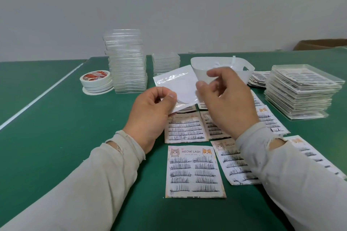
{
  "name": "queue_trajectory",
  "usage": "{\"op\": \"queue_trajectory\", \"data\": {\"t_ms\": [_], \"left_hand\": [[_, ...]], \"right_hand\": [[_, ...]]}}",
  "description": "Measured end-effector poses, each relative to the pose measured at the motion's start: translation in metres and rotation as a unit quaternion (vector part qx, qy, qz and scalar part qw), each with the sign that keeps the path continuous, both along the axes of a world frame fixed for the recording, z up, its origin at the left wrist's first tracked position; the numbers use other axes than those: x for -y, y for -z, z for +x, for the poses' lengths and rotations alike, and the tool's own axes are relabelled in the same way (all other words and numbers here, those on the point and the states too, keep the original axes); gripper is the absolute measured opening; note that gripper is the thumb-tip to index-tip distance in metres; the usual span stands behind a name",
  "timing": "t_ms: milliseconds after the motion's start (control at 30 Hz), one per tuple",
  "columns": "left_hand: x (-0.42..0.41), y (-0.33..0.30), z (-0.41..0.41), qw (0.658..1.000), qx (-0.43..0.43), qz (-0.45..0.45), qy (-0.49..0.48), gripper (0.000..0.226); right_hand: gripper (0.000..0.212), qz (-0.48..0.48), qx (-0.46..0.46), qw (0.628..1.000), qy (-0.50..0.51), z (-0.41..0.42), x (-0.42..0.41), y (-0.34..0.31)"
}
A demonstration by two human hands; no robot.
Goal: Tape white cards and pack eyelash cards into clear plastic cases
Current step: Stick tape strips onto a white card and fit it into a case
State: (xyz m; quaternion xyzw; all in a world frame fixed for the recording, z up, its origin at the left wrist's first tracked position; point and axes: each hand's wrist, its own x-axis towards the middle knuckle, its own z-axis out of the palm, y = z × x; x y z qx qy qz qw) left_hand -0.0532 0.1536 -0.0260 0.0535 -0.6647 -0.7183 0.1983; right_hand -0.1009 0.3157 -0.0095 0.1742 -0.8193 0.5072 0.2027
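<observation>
Green surface (56,137) under a plain pale wall, white line running across its left part. Held above its middle: white card (176,82), glossy with strips of tape, tilted, near corner pinched between thumb and curled fingers of left hand (150,112). Right hand (225,97) raised just beside the card's right edge, thumb and forefinger drawn close together at that edge; whether anything thin sits in that narrow grip cannot be told. Below the hands, flat on the green: eyelash cards (194,171) printed "MEOW LASH" with two cats, several side by side and overlapping. Far left, stacked rolls of tape (95,81); just beside them a tall stack of empty clear cases (127,62), then a shorter stack (165,63). Behind the card, white basket (242,67) with paper strips inside. Far right, stack of filled cases (302,90). Pale worn sleeves (93,184) on both arms.
</observation>
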Motion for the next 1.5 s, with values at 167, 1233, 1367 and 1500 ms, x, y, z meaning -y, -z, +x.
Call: {"op": "queue_trajectory", "data": {"t_ms": [167, 1233, 1367, 1500], "left_hand": [[-0.005, 0.001, 0.002, 1.000, -0.025, 0.006, 0.004, 0.017], [0.030, 0.008, -0.004, 0.972, 0.042, 0.099, -0.207, 0.030], [0.034, 0.008, -0.003, 0.975, 0.039, 0.098, -0.198, 0.023], [0.029, 0.004, -0.001, 0.979, 0.047, 0.117, -0.159, 0.016]], "right_hand": [[0.016, 0.190, -0.118, 0.971, -0.085, 0.014, 0.007, -0.002], [0.019, -0.069, 0.175, 0.981, 0.048, -0.151, 0.002, -0.063], [0.016, -0.008, 0.155, 0.983, 0.098, -0.172, -0.002, -0.059], [0.017, -0.014, 0.086, 0.989, 0.122, -0.151, -0.010, -0.068]]}}
